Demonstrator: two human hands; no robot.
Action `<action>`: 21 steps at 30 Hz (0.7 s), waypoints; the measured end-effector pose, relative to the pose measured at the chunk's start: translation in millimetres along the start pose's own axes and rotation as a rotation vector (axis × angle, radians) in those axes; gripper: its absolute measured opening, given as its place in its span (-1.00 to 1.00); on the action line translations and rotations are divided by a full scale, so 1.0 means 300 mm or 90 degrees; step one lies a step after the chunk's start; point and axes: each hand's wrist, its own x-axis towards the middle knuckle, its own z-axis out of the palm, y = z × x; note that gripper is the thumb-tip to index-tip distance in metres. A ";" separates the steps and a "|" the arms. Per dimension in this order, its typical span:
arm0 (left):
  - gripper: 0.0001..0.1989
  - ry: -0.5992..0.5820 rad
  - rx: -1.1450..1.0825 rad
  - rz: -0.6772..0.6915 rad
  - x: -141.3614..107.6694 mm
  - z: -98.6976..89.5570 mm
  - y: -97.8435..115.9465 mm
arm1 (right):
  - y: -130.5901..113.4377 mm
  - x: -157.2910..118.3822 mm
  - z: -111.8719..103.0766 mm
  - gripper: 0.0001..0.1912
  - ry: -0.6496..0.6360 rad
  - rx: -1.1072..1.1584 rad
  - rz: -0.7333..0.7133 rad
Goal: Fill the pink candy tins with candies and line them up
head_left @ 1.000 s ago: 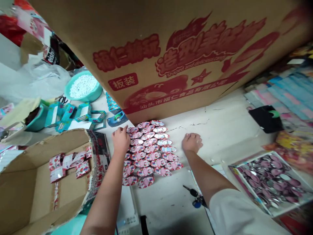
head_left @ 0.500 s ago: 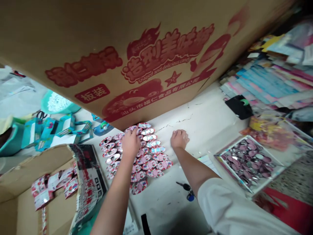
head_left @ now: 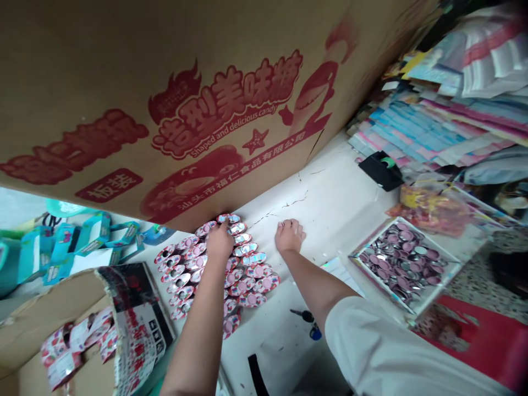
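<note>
Rows of small printed packs with pointed oval ends (head_left: 193, 252) stand close together on the white table. Many have a round pink piece in the top; others show dark round openings or shiny silver tops. My left hand (head_left: 220, 240) is over the back rows, its fingers curled down and touching a pack by the big carton. Whatever is between those fingertips is hidden. To the right of the packs, my right hand (head_left: 289, 235) rests on the table with its fingers folded in; its contents cannot be seen. A white tray (head_left: 447, 269) holds many round pink and silver pieces (head_left: 406, 264).
A large printed carton (head_left: 247, 181) stands right behind the packs. At left are an open cardboard box (head_left: 61, 297) with several packs inside and teal boxes (head_left: 94, 234). Keys (head_left: 307, 318) lie near my right forearm. Stacked flat packaging (head_left: 437, 132) fills the back right.
The view has shifted, so the carton sits lower and further left. My left hand has gone from mid-back rows to packs at the back edge. My right hand stays folded on the table.
</note>
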 end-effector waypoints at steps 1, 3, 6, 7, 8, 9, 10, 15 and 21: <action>-0.40 -0.011 0.011 0.001 -0.002 -0.002 0.005 | 0.000 0.000 -0.001 -0.66 -0.003 0.000 0.002; -0.42 -0.004 0.026 -0.001 -0.010 -0.010 0.014 | 0.000 0.000 0.000 -0.66 -0.006 0.000 0.005; -0.45 0.038 0.035 0.015 -0.045 -0.020 0.024 | 0.002 0.001 0.004 -0.66 -0.005 0.000 0.003; -0.46 0.036 0.039 0.020 -0.061 -0.020 0.029 | 0.002 0.002 0.004 -0.66 -0.004 0.002 0.002; -0.47 0.022 0.046 0.023 -0.077 -0.017 0.034 | 0.003 0.002 0.005 -0.66 -0.004 0.004 0.002; -0.48 0.001 0.055 0.022 -0.092 -0.014 0.041 | 0.003 0.002 0.005 -0.66 -0.005 0.006 0.002; -0.48 -0.021 0.066 0.016 -0.105 -0.010 0.048 | 0.003 0.002 0.005 -0.66 -0.007 0.009 0.002; -0.47 -0.029 0.104 -0.007 -0.137 -0.012 0.078 | 0.004 0.001 0.000 -0.66 -0.011 0.019 0.005; -0.45 -0.037 0.101 0.019 -0.189 -0.002 0.076 | 0.007 0.000 0.001 -0.67 -0.004 0.018 -0.003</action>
